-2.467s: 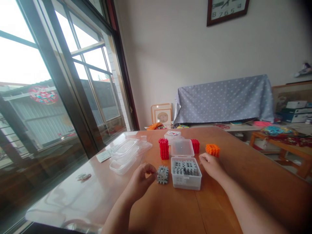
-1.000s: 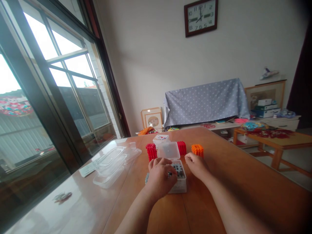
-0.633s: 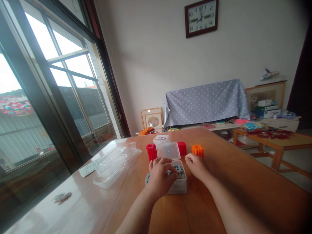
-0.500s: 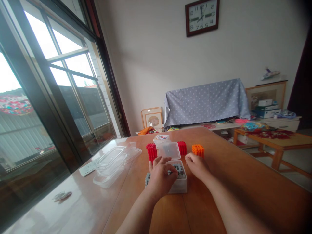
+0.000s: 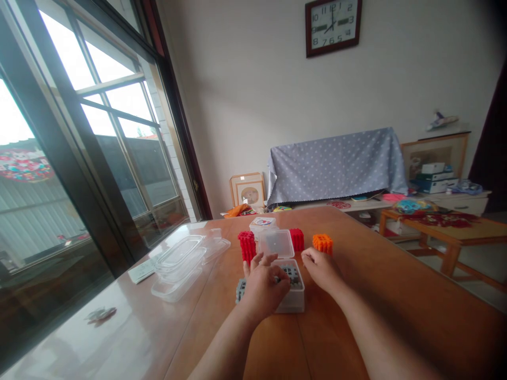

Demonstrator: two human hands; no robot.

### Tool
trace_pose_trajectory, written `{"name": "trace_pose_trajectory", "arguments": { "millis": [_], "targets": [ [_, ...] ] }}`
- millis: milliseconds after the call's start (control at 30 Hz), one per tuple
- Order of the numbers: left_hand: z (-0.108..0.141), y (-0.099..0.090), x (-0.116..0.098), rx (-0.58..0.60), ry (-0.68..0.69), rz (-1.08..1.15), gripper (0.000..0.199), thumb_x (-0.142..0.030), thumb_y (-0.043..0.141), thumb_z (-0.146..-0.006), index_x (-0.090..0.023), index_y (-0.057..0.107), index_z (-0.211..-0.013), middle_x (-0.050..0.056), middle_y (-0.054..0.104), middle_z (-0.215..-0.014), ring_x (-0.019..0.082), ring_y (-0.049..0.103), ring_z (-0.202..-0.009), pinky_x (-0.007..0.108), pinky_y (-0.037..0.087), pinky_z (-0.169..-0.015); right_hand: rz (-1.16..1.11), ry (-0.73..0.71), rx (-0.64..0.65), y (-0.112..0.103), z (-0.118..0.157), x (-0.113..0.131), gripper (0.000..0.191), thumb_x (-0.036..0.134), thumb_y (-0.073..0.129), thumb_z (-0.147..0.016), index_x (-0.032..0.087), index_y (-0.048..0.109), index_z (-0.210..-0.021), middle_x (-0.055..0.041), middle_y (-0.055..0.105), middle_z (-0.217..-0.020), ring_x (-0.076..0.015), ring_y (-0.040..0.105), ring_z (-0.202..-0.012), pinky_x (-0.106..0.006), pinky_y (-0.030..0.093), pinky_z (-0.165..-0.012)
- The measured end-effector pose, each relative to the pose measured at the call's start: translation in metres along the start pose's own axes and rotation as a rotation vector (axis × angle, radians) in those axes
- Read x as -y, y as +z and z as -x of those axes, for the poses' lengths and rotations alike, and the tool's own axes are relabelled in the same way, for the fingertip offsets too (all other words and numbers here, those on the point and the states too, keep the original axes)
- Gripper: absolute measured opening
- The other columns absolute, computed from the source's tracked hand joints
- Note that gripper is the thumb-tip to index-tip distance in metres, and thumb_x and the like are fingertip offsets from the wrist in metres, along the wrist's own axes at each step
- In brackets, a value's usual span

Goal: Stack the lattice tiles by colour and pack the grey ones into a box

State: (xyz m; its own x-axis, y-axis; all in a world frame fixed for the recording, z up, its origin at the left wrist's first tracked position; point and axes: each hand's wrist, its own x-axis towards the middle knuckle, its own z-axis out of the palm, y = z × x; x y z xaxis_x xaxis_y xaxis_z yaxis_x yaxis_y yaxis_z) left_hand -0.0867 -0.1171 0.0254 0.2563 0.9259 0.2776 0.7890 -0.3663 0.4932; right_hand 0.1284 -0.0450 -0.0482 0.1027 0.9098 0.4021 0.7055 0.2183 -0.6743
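A clear plastic box (image 5: 293,302) with its lid (image 5: 276,243) tipped up at the back holds grey toy pieces (image 5: 292,274). My left hand (image 5: 263,287) hangs over the box's left side, thumb and forefinger pinched together; whatever they hold is hidden. Just right of the box, my right hand (image 5: 320,268) is closed with curled fingers, and I cannot make out anything in it. More grey pieces (image 5: 240,290) lie left of the box, partly behind my left hand. Red block stacks (image 5: 247,246) (image 5: 297,239) stand behind, and an orange block stack (image 5: 322,243) is beyond my right hand.
Clear plastic containers and lids (image 5: 180,264) are piled on the table's left side, beside a pale booklet (image 5: 141,270). A small plastic packet (image 5: 100,315) lies nearer the left edge. Another lidded tub (image 5: 263,226) stands at the back of the wooden table (image 5: 396,295).
The view has tilted very slightly. Both hands keep nearly the same place and pose over and beside the box.
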Motion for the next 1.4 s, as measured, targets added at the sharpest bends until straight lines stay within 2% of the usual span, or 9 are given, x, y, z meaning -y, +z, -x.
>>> {"name": "trace_pose_trajectory", "arguments": {
  "millis": [167, 267, 400, 567, 867, 1033, 1233, 1300, 1400],
  "targets": [
    [0.0, -0.002, -0.001, -0.021, 0.06, -0.062, 0.013, -0.03, 0.067, -0.081, -0.035, 0.078, -0.086, -0.003, 0.055, -0.147, 0.038, 0.026, -0.146, 0.071, 0.001, -0.114, -0.019, -0.01, 0.016, 0.001, 0.0, -0.001, 0.025, 0.037, 0.047, -0.092, 0.025, 0.068, -0.085, -0.0001, 0.07, -0.072, -0.0174, 0.06, -0.065, -0.027, 0.04, -0.062],
    [0.0, -0.007, -0.005, 0.029, 0.132, -0.124, 0.012, -0.036, 0.068, -0.08, -0.035, 0.078, -0.087, -0.002, 0.05, -0.151, 0.04, 0.021, -0.148, 0.072, 0.001, -0.114, -0.024, -0.01, 0.02, 0.001, 0.0, -0.002, 0.025, 0.037, 0.047, -0.091, 0.025, 0.068, -0.085, -0.0003, 0.07, -0.072, -0.0176, 0.061, -0.065, -0.027, 0.04, -0.062],
    [-0.002, -0.009, -0.01, 0.11, 0.2, -0.189, 0.018, -0.046, 0.077, -0.072, -0.032, 0.078, -0.084, 0.0, 0.044, -0.156, 0.044, 0.015, -0.15, 0.073, -0.002, -0.115, -0.028, -0.006, 0.021, 0.001, 0.0, -0.002, 0.023, 0.037, 0.048, -0.091, 0.026, 0.068, -0.087, -0.0002, 0.071, -0.073, -0.0181, 0.061, -0.066, -0.027, 0.041, -0.062],
    [-0.006, -0.003, -0.011, 0.137, 0.267, -0.259, 0.023, -0.046, 0.081, -0.066, -0.027, 0.077, -0.078, 0.003, 0.042, -0.157, 0.047, 0.013, -0.151, 0.074, -0.005, -0.115, -0.033, -0.009, 0.028, -0.001, 0.0, -0.001, 0.023, 0.037, 0.048, -0.091, 0.026, 0.068, -0.087, -0.0006, 0.07, -0.072, -0.0187, 0.061, -0.065, -0.028, 0.042, -0.063],
    [-0.006, -0.002, -0.012, 0.201, 0.216, -0.201, 0.014, -0.036, 0.078, -0.07, -0.032, 0.078, -0.083, -0.001, 0.04, -0.159, 0.045, 0.011, -0.152, 0.076, -0.005, -0.112, -0.027, -0.014, 0.022, -0.003, 0.001, 0.002, 0.023, 0.037, 0.048, -0.091, 0.026, 0.068, -0.086, -0.0001, 0.07, -0.072, -0.0182, 0.06, -0.065, -0.027, 0.04, -0.062],
    [-0.006, -0.006, -0.014, 0.203, 0.194, -0.146, 0.011, -0.032, 0.071, -0.075, -0.034, 0.078, -0.083, -0.003, 0.043, -0.157, 0.043, 0.016, -0.151, 0.075, -0.003, -0.112, -0.024, -0.018, 0.023, -0.004, 0.002, 0.003, 0.023, 0.037, 0.048, -0.092, 0.026, 0.067, -0.087, 0.0005, 0.069, -0.071, -0.0178, 0.06, -0.064, -0.027, 0.039, -0.061],
    [-0.006, -0.008, -0.015, 0.186, 0.156, -0.089, 0.018, -0.026, 0.061, -0.08, -0.032, 0.078, -0.083, -0.005, 0.053, -0.15, 0.04, 0.02, -0.149, 0.074, 0.003, -0.113, -0.02, -0.03, 0.027, -0.005, 0.002, 0.003, 0.024, 0.037, 0.047, -0.092, 0.025, 0.067, -0.086, 0.0004, 0.068, -0.07, -0.0178, 0.06, -0.064, -0.027, 0.038, -0.06],
    [-0.007, -0.008, -0.014, 0.161, 0.141, -0.053, 0.017, -0.027, 0.063, -0.08, -0.034, 0.078, -0.083, -0.005, 0.058, -0.144, 0.038, 0.03, -0.144, 0.071, 0.006, -0.115, -0.019, -0.033, 0.026, -0.005, 0.002, 0.003, 0.024, 0.037, 0.047, -0.092, 0.025, 0.067, -0.085, 0.0002, 0.068, -0.07, -0.0179, 0.06, -0.065, -0.027, 0.039, -0.06],
    [-0.009, -0.008, -0.011, 0.112, 0.136, -0.023, 0.016, -0.031, 0.064, -0.081, -0.034, 0.079, -0.082, -0.002, 0.068, -0.124, 0.031, 0.048, -0.125, 0.061, 0.014, -0.117, -0.017, -0.034, 0.02, -0.004, 0.002, 0.003, 0.025, 0.037, 0.046, -0.092, 0.025, 0.066, -0.085, -0.0002, 0.068, -0.071, -0.0183, 0.061, -0.066, -0.027, 0.039, -0.061]
  ]
}}
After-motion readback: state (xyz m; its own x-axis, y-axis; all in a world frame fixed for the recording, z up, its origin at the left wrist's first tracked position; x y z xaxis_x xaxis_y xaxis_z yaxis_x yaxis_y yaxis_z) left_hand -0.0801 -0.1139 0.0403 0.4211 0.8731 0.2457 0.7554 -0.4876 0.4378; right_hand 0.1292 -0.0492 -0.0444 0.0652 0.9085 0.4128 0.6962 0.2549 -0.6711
